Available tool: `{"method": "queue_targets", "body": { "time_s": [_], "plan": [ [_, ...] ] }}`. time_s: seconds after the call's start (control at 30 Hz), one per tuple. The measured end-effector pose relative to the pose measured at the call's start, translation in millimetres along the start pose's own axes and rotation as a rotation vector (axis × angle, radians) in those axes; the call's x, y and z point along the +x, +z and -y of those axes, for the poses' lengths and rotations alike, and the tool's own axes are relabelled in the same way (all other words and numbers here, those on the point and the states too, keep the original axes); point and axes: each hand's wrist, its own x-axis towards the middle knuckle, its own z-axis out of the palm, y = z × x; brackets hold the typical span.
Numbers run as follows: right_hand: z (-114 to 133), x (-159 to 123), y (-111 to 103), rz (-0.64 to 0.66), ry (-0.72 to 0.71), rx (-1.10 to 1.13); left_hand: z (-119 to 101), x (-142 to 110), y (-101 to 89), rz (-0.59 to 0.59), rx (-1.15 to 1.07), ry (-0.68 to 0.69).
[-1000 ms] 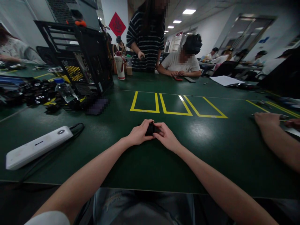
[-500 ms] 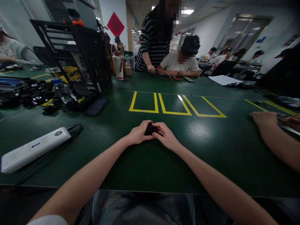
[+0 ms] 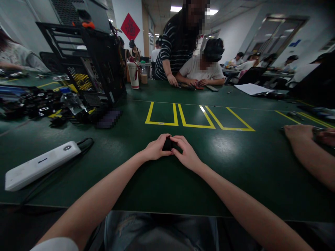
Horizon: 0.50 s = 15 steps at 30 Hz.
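My left hand (image 3: 156, 150) and my right hand (image 3: 185, 152) meet over the middle of the green table (image 3: 167, 181), just in front of me. Both pinch a small black object (image 3: 167, 143) between their fingertips; I cannot make out what it is. The fingers of both hands are curled round it, and my forearms rest low over the table's near edge. Three yellow taped rectangles (image 3: 195, 118) lie on the table a short way beyond my hands.
A white power strip (image 3: 39, 166) with a black cable lies at the left. Further back left stand a black computer case (image 3: 91, 62) and a heap of dark parts (image 3: 39, 104). Another person's arm (image 3: 309, 153) rests at the right. People work across the table.
My hands stay together on the black object, with only small finger shifts. The standing person in the striped top has leaned down and put a hand on the far side of the table.
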Motion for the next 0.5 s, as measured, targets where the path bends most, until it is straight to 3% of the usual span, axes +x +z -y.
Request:
{"method": "queue_targets", "body": {
  "time_s": [0.33, 0.5],
  "plan": [
    [3.4, -4.0, 1.7, -0.029, 0.010, -0.094, -1.8, 0.0, -1.7, 0.013, 0.012, -0.003],
    [-8.9, -4.4, 1.4, -0.091, 0.170, -0.201, -1.4, 0.7, -1.1, 0.012, 0.007, -0.010]
  ]
}}
